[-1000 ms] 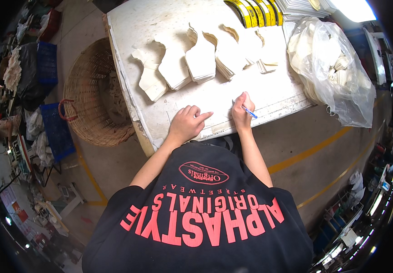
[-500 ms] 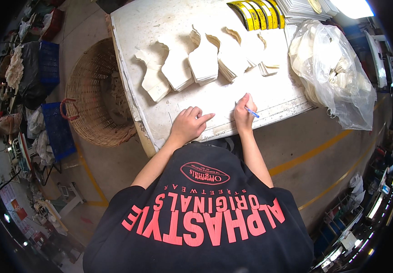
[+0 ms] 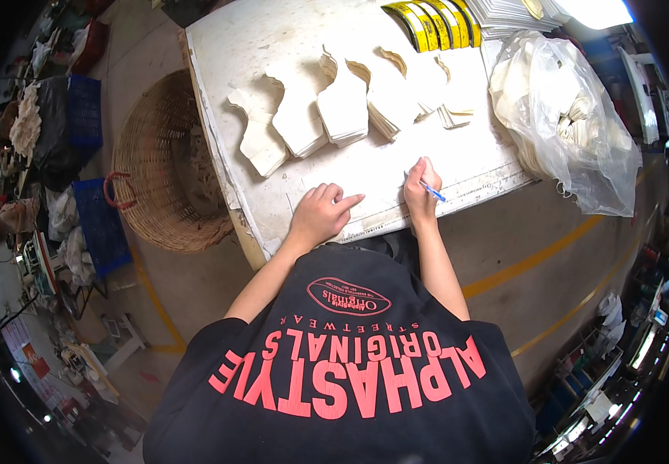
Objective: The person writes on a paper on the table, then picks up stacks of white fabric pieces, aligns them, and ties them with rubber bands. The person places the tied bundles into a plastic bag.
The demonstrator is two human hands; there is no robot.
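We see a white bench (image 3: pixel 272 46) carrying cream cut-piece stacks (image 3: pixel 342 116), with a clear plastic bag (image 3: pixel 574 124) right of them.

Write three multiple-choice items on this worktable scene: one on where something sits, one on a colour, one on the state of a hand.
1. Where is the woven basket?
A. On the floor at the left of the table
B. On the table top
C. Under the plastic bag

2. What colour is the pen in the right hand?
A. Red
B. Blue
C. Green

3. How is the left hand?
A. Gripping a stack of cut pieces
B. Raised off the table
C. Resting on the table, holding nothing

Answers:
1 A, the basket stands on the floor beside the left edge of the white table.
2 B, a blue shaft sticks out of the closed fingers.
3 C, it lies on the white sheet with the index finger stretched out, apart from the stacks of cut pieces.
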